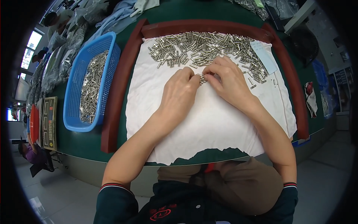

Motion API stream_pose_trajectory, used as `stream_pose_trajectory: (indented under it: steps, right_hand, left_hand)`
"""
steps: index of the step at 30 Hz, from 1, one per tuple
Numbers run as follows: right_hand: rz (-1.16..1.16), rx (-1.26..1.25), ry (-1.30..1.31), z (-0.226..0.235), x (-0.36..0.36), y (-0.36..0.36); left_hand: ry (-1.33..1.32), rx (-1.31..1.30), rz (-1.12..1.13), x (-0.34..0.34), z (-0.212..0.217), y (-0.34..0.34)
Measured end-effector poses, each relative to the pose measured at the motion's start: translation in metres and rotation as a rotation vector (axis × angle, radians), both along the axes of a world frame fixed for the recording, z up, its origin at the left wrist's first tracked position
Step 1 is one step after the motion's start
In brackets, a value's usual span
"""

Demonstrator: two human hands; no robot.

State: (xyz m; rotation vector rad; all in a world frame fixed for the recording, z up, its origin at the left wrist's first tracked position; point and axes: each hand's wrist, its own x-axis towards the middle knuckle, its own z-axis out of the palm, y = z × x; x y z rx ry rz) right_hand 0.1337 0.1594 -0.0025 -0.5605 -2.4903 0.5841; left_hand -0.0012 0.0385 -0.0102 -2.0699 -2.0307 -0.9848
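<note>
My left hand [181, 89] and my right hand [228, 77] meet over a white cloth [201, 123], fingers closed on a few small silvery metal cylinders [202, 79] between them. Fingertips partly hide these pieces, so how each hand shares them is hard to see. Just beyond my hands lies a broad heap of the same short metal cylinders [209, 43], spreading down the right side of the cloth. Some loose cylinders [251, 81] lie apart to the right of my right hand.
A dark red raised frame [201, 26] borders the cloth at back and sides. Left of it stands a blue perforated basket [71, 97] with many cylinders. A pale blue paper [264, 58] rests at the heap's right. Plastic bags [59, 59] line the far left; a person [33, 153] sits beyond.
</note>
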Motion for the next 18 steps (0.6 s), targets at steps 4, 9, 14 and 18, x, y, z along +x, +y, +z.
stream_pose_trajectory:
  steps: [4, 9, 14, 18]
  right_hand:
    - [0.103, -0.061, -0.034, 0.006, 0.008, -0.005]
    - [0.211, -0.144, -0.082, 0.015, 0.020, -0.011]
    - [0.269, -0.152, -0.101, 0.016, 0.024, -0.010]
    - [0.300, -0.076, -0.056, 0.018, 0.026, -0.007]
  left_hand:
    - [0.002, -0.034, 0.045, 0.014, 0.004, -0.015]
    - [-0.053, -0.073, 0.008, 0.022, 0.008, -0.031]
    - [-0.018, -0.050, -0.035, 0.019, 0.019, -0.033]
    - [-0.143, -0.112, -0.060, 0.008, 0.031, -0.033]
